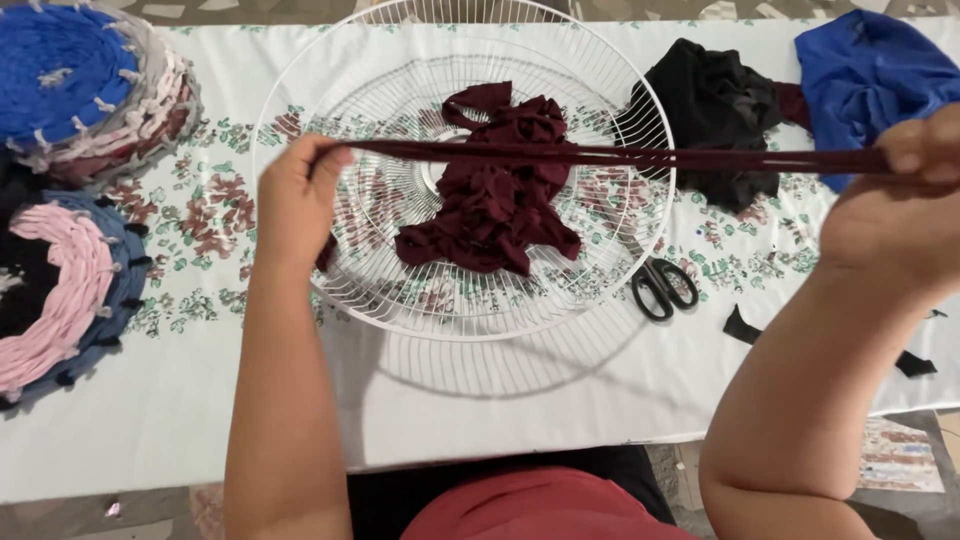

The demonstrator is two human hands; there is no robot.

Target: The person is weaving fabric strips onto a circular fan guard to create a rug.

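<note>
Maroon fabric strip (600, 157) runs taut between both hands above the white wire fan guard (330, 85) on the bench (500, 400). Left hand (295, 205) is closed in a fist around one end; right hand (900, 205) pinches the other between thumb and fingers. Stretching it well probably means pulling evenly, keeping it flat, clear of the maroon fabric heap (495, 200) and scissors (662, 285).

A maroon fabric strip (600, 157) crosses a white wire grille (640, 110); the tablecloth (200, 400) is white with red-green florals; blue cloth (870, 70) sits upper right.
</note>
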